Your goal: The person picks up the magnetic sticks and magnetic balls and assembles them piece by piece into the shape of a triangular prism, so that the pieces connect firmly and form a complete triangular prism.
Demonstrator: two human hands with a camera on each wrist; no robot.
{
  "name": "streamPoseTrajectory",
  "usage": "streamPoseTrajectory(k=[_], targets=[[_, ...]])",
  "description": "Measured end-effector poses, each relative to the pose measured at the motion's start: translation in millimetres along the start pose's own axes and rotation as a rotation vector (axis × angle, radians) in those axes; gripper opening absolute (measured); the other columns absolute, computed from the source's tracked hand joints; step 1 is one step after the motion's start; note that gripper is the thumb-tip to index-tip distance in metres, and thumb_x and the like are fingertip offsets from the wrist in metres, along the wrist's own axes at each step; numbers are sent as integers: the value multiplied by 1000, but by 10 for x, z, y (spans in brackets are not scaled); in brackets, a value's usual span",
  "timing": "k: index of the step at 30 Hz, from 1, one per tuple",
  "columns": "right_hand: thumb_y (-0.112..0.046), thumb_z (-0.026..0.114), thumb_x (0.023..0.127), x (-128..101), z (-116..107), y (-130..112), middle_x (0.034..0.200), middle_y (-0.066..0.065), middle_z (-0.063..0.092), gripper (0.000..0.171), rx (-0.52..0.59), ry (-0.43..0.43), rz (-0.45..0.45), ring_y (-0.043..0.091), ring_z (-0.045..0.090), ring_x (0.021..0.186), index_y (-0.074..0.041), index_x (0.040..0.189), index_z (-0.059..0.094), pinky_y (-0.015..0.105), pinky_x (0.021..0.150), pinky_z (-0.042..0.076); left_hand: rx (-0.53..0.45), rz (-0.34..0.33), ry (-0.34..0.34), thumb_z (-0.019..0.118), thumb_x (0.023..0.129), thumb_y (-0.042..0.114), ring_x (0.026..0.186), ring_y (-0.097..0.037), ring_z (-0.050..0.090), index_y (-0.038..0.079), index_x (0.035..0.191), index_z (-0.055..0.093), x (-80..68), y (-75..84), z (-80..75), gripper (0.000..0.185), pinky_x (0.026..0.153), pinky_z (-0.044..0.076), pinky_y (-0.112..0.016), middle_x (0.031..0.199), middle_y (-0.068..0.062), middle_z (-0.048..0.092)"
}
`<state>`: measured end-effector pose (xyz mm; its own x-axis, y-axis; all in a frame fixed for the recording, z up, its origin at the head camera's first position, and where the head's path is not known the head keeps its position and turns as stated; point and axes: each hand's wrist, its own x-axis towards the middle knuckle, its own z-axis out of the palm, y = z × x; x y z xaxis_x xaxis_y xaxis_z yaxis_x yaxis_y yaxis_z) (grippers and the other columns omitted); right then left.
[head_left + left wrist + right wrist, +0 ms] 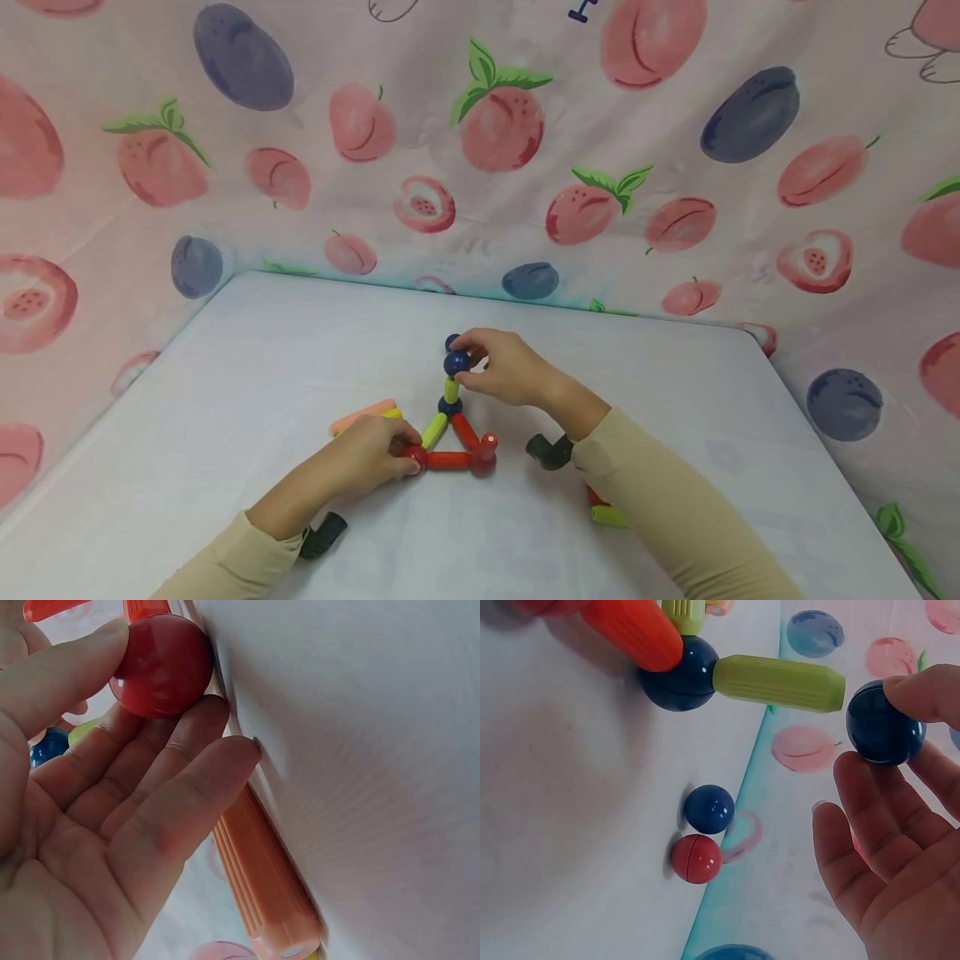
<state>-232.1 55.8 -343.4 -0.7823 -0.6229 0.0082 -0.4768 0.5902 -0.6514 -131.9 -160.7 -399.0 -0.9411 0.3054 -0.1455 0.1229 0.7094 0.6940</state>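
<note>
The right hand [504, 367] pinches a dark blue ball [456, 363] between thumb and fingertips [922, 694], holding it at the top end of an upright yellow-green rod [452, 389]; in the right wrist view the ball sits just beside the rod's tip, and whether they touch cannot be told. That rod rises from a second dark blue ball [450, 407] at the 12 o'clock corner of a flat triangle on the white table [225, 392]. From that corner a yellow-green rod [434, 430] runs down toward 7 o'clock and a red rod [465, 431] toward 5 o'clock, with another red rod [448, 459] closing the base. The left hand [371, 457] grips the red ball [162, 664] at the triangle's 7 o'clock corner, thumb on one side and fingers curled against the other. At the 5 o'clock corner a red ball [483, 463] carries a short red piece [488, 443] standing up. Just at 10 o'clock of the left hand lies an orange rod [363, 415] flat on the table. Beyond the right hand, at 12 o'clock, a loose blue ball [709, 808] and a loose red ball [696, 858] lie near each other by the table's far edge. Under the right forearm, at 4 o'clock of the triangle, a yellow-green rod [609, 517] and a red piece [594, 498] lie partly hidden. A fruit-printed cloth [502, 125] hangs behind and beside the table.
</note>
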Motion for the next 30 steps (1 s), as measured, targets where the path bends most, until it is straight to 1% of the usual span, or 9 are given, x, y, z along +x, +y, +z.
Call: streamPoseTrajectory(k=[8, 15, 19, 21, 24, 26, 28, 30], targets=[[-13, 73, 91, 3, 17, -14, 114, 3, 63, 39, 15, -11, 15, 19, 60, 104, -8, 128, 62, 25, 79, 55, 1, 5, 2, 84, 81, 10, 78, -9, 60, 4, 105, 72, -2, 8, -8, 27, 72, 53, -27, 85, 6, 66], [-12, 73, 92, -3, 39, 0, 114, 4, 63, 39, 27, -19, 16, 25, 61, 106, -7, 129, 62, 25, 78, 55, 13, -4, 2, 84, 81, 10, 77, -9, 60, 5, 105, 73, -7, 23, -6, 27, 71, 53, -27, 84, 6, 66], [-12, 74, 91, -5, 45, 10, 115, 3, 63, 39, 38, -21, 7, 22, 61, 104, -8, 128, 62, 26, 78, 55, 9, -2, 4, 84, 81, 11, 77, -9, 61, 4, 105, 72, -13, 17, -2, 28, 71, 54, -27, 84, 6, 66], [-12, 74, 90, -6, 43, 37, 116, 2, 63, 40, 46, -24, -15, 20, 60, 104, -8, 128, 62, 29, 81, 55, 8, -3, 6, 84, 81, 11, 77, -9, 61, 4, 105, 73, -9, 8, 4, 28, 71, 54, -27, 84, 6, 66], [-15, 75, 89, -14, 29, 103, 119, 2, 63, 43, 54, -31, -47, 17, 60, 104, -8, 129, 61, 32, 85, 54, 10, -12, 6, 85, 80, 11, 77, -8, 61, 5, 104, 73, 1, 4, 12, 27, 72, 54, -28, 84, 6, 66], [-17, 74, 89, -25, 10, 160, 123, 3, 63, 45, 70, -32, -58, 18, 60, 105, -7, 131, 60, 34, 87, 54, 13, -14, 8, 85, 80, 11, 77, -8, 61, 5, 105, 73, 5, 4, 14, 27, 73, 54, -28, 84, 7, 66], [-23, 73, 91, -33, -18, 217, 125, 5, 62, 47, 83, -20, -47, 19, 60, 107, -6, 133, 59, 35, 88, 53, 17, -10, 9, 84, 80, 10, 78, -8, 61, 5, 105, 73, 4, 7, 12, 27, 73, 54, -29, 84, 7, 66], [-29, 69, 95, -27, -47, 281, 125, 5, 63, 47, 96, 12, -15, 21, 59, 109, -6, 134, 59, 38, 89, 53, 19, -8, 10, 84, 80, 10, 78, -8, 60, 5, 105, 73, 4, 8, 11, 27, 74, 54, -29, 85, 7, 66]])
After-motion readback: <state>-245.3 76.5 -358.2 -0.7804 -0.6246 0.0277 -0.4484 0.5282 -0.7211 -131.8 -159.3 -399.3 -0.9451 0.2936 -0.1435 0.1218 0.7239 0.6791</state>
